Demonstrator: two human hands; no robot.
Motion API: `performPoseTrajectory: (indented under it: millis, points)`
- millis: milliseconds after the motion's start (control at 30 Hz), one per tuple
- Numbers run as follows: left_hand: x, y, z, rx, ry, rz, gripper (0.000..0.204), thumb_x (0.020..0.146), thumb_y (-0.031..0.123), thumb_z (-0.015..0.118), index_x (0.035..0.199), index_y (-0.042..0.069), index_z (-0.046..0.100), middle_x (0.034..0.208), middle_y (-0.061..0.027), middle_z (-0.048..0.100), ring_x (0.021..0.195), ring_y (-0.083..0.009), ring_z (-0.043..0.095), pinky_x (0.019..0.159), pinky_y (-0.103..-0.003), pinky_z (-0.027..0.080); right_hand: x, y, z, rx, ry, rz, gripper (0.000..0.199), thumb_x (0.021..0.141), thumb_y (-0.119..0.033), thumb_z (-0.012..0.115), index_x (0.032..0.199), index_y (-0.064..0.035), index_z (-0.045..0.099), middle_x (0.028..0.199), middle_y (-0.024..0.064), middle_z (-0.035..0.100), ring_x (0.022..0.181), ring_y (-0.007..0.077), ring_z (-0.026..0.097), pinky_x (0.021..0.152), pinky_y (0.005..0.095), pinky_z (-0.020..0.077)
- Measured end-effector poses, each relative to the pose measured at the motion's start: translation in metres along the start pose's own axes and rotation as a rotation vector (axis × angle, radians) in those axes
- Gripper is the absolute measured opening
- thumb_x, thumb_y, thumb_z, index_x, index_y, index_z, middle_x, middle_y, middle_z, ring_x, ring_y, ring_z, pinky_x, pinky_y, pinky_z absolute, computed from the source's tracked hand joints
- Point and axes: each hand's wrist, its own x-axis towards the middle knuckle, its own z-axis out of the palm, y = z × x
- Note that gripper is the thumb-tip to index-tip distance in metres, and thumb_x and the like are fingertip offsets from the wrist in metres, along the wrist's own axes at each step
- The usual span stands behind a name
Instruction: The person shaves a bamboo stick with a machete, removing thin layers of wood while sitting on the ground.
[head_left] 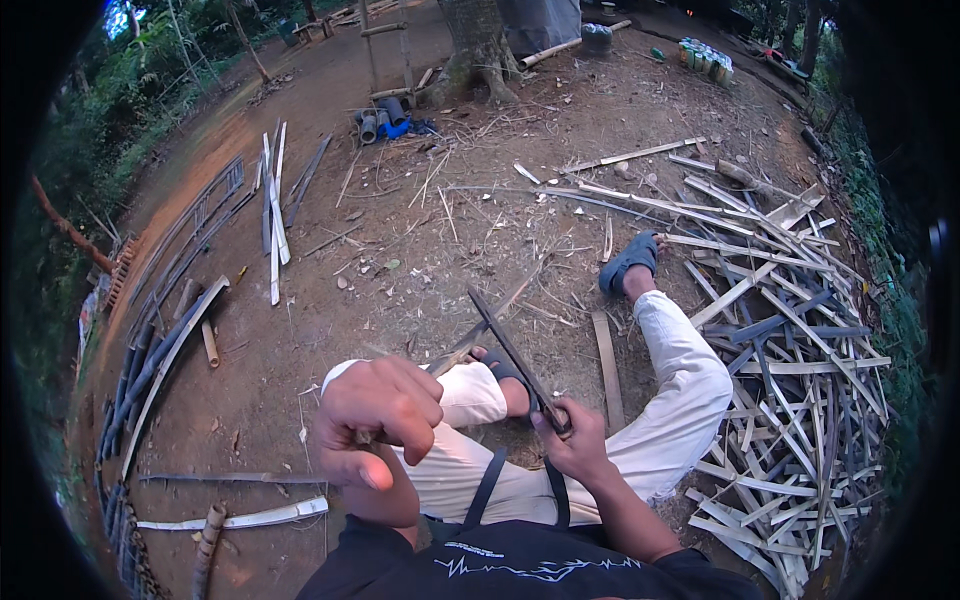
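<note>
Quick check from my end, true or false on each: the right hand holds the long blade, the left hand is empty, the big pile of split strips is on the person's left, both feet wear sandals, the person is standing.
1. The right hand holds the long dark blade by its handle. True.
2. The left hand is empty. False: its grip is closed on a thin bamboo strip that runs up across the blade.
3. The big pile of split strips lies on the person's left. False: it lies on their right.
4. Both feet wear sandals. True.
5. The person is standing. False: they sit on the dirt ground, legs out in front.
</note>
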Motion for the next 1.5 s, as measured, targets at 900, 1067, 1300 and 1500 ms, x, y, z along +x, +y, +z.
performPoseTrajectory:
  millis: [900,1067,1300,1500]
  points:
    - [-0.022,-0.013,0.014,0.054,-0.111,0.131,0.03,0.089,0.011,0.056,0.06,0.012,0.048,0.058,0.0006,0.041,0.05,-0.0128,0.041,0.046,-0.032,0.022,0.045,0.012,-0.006,-0.13,-0.198,-0.316,0.033,0.063,-0.014,0.08,0.089,-0.0009,0.064,0.073,0.0141,0.059,0.066,0.0318,0.064,0.061,0.0405,0.0502]
    - [-0.022,-0.017,0.012,0.043,-0.1,0.144,0.031,0.087,0.01,0.055,0.058,0.014,0.045,0.057,0.001,0.041,0.049,-0.0119,0.041,0.046,-0.031,0.021,0.076,0.089,0.006,-0.294,-0.11,-0.007,0.024,0.069,-0.014,0.078,0.084,-0.0042,0.062,0.074,0.015,0.063,0.069,0.0324,0.066,0.061,0.04,0.0499]
    - [-0.026,-0.018,0.005,0.052,-0.08,0.202,0.028,0.085,0.006,0.053,0.059,0.014,0.045,0.056,0.002,0.041,0.049,-0.0106,0.04,0.046,-0.03,0.021,0.081,0.069,0.009,-0.21,-0.127,-0.103,0.023,0.07,-0.012,0.077,0.085,-0.0036,0.062,0.073,0.0156,0.064,0.065,0.0352,0.065,0.059,0.0423,0.05]
    - [-0.032,-0.01,-0.002,0.055,-0.08,0.137,0.021,0.083,0.003,0.057,0.064,0.009,0.053,0.055,0.0032,0.042,0.047,-0.0093,0.042,0.045,-0.028,0.021,0.144,0.169,0.013,-0.405,-0.117,0.391,0.022,0.078,-0.018,0.075,0.084,0.001,0.065,0.072,0.0211,0.066,0.072,0.0395,0.067,0.067,0.0442,0.0518]
